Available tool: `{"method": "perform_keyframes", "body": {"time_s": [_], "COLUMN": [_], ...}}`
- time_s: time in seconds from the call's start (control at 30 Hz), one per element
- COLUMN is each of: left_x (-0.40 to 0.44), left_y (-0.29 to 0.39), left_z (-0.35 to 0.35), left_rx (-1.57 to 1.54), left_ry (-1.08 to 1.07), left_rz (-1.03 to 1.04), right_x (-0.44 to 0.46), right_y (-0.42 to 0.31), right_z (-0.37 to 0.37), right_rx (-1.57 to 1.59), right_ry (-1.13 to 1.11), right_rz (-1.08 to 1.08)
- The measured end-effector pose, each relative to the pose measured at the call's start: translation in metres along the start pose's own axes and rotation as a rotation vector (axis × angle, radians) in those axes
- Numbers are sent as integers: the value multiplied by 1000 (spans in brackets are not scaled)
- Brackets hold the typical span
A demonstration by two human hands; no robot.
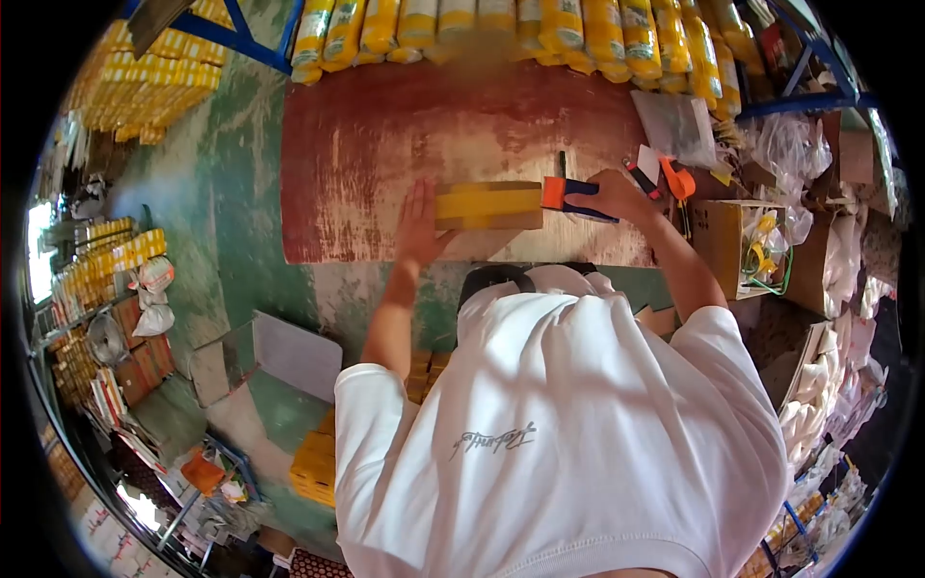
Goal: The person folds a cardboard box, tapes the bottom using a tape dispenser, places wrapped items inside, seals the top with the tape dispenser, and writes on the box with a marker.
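Observation:
A small cardboard box with a yellow tape strip along its top lies on the worn red tabletop. My left hand is against the box's left end, fingers stretched out and the thumb towards its near side. At the right end, my right hand is closed around the dark blue handle of a tape dispenser. The dispenser's orange front touches or nearly touches the box; I cannot tell which. My right palm hides part of the handle.
Yellow-wrapped packs line the table's far edge. A clear plastic bag and an orange tool lie to the right. Beyond them stands an open carton. Grey board is on the left floor, near yellow boxes.

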State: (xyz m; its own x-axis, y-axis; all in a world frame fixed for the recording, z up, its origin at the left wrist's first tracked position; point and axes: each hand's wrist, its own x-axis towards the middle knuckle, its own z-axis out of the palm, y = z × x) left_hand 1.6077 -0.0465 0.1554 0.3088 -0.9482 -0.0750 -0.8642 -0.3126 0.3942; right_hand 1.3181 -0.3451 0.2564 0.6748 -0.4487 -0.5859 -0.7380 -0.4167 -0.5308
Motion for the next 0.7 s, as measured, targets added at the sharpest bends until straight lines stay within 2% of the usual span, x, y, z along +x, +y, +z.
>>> {"method": "perform_keyframes", "body": {"time_s": [0.07, 0.1, 0.17, 0.27, 0.37, 0.47, 0.57, 0.67, 0.7], "left_x": [0, 1, 3, 11, 34, 38, 42, 43, 48], "left_y": [1, 7, 26, 74, 136, 129, 139, 146, 153], "left_z": [4, 1, -2, 29, 33, 48, 35, 49, 48], "left_rx": [43, 65, 112, 161, 74, 54, 232, 415, 365], "left_ry": [8, 2, -15, -94, -66, -36, -81, -102, -82], "left_rz": [21, -8, -58, 88, 33, 75, 52, -4, 65], "right_x": [-5, 2, 6, 3, -1, -2, 10, -5, -10], "right_y": [14, 24, 33, 37, 39, 58, 108, 128, 123], "right_z": [5, 17, 26, 28, 29, 31, 59, 48, 45], "right_rx": [111, -6, -21, 20, 49, 180, 52, 282, 258], "right_ry": [-24, 39, 63, 39, 52, -14, 103, 33, 26], "right_rz": [16, -29, -25, 6, 2, 33, -111, 59, 58]}}
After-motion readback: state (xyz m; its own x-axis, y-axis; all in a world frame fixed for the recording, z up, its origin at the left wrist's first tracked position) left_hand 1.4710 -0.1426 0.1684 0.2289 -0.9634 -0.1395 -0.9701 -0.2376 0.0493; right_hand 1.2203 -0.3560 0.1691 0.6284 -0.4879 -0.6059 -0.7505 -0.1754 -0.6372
